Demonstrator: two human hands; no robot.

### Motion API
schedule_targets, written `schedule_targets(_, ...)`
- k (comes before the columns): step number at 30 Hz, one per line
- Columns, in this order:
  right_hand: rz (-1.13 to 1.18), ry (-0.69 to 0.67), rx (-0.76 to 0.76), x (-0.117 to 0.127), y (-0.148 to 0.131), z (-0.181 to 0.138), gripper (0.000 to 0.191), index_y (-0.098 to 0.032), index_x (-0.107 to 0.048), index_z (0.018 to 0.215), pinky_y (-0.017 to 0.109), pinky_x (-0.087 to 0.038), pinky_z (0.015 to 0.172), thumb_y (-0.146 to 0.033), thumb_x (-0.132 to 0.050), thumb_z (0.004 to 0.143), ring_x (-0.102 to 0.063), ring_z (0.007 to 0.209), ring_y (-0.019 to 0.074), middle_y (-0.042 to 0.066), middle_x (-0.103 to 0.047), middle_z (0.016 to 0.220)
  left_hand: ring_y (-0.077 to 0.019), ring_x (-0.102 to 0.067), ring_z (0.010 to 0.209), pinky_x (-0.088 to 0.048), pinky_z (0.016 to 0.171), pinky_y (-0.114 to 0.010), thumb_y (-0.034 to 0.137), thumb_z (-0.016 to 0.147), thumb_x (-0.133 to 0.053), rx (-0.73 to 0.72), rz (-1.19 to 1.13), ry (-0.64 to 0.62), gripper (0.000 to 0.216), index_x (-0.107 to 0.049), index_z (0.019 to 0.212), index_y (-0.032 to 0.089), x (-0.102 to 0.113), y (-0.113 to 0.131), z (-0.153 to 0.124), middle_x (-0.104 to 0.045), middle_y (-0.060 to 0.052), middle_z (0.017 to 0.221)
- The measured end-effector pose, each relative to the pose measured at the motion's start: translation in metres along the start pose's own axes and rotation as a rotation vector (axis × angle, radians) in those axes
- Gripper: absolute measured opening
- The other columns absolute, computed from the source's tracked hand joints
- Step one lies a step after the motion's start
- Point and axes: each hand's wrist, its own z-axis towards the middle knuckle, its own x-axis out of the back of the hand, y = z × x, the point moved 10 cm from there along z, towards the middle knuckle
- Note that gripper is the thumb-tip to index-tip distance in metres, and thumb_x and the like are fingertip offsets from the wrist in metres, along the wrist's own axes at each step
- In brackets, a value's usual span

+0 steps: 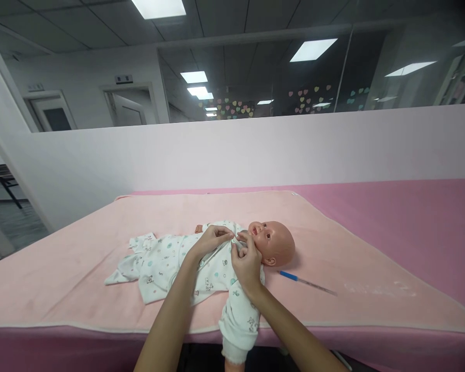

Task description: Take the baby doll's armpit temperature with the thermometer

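Observation:
A baby doll (281, 240) lies on its back with its head to the right. It wears white printed baby clothes (158, 266), with one sleeve hanging over the front edge. At the upper chest, just below the chin, my left hand (211, 240) pinches the edge of the clothes between thumb and fingers. My right hand (248, 263) pinches the same neckline from the head side, its fingertips close to those of the left. The exact piece of fabric or fastening between the fingertips is too small to make out.
A peach blanket (81, 248) lies under the doll on a pink-covered table (422, 227). Beside the doll's head rests a thin thermometer-like stick with a blue end (289, 276). A white low wall (256, 155) with glass above stands behind.

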Motion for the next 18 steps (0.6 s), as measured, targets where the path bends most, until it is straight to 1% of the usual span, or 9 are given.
schedule_targets(3,0.013,-0.014,0.006,-0.0005,-0.0009,-0.0002,0.02,-0.014,-0.054,0.093,0.02,-0.035,0.038,-0.025,-0.044,0.079,-0.037,0.034,0.0059,0.005,-0.064,0.075,-0.0154,-0.057,0.073,-0.042,0.066,-0.024,0.043,0.073,-0.059,0.008,-0.013,0.004,0.034,-0.068,0.085,0.012,0.0007,-0.0016,0.0003,-0.066,-0.005,0.076)
schedule_targets(7,-0.004,-0.033,0.013,-0.0026,0.0023,-0.0007,0.015,-0.016,-0.052,0.087,0.02,-0.032,0.039,-0.026,-0.044,0.081,-0.035,0.035,0.0068,-0.002,-0.055,0.059,-0.0137,-0.055,0.07,-0.041,0.064,-0.022,0.04,0.071,-0.063,0.02,-0.023,0.009,0.031,-0.069,0.085,0.013,0.0015,-0.0026,0.0004,-0.065,-0.003,0.073)
schedule_targets(13,-0.002,-0.06,-0.003,-0.0067,0.0081,-0.0015,0.013,-0.017,-0.05,0.088,0.021,-0.034,0.043,-0.027,-0.043,0.083,-0.04,0.039,0.0082,-0.003,-0.053,0.059,-0.0149,-0.056,0.074,-0.042,0.068,-0.024,0.037,0.07,-0.064,0.034,-0.066,-0.015,0.03,-0.069,0.085,0.012,-0.0004,-0.0039,0.0015,-0.066,-0.004,0.076)
schedule_targets(18,0.021,-0.057,-0.006,-0.0065,0.0075,-0.0005,0.012,-0.017,-0.049,0.089,0.021,-0.036,0.045,-0.027,-0.044,0.083,-0.04,0.039,0.0078,-0.003,-0.053,0.06,-0.0164,-0.059,0.079,-0.042,0.074,-0.026,0.035,0.069,-0.065,0.057,-0.115,-0.046,0.029,-0.068,0.088,0.013,-0.0031,-0.002,0.0006,-0.068,-0.005,0.081)
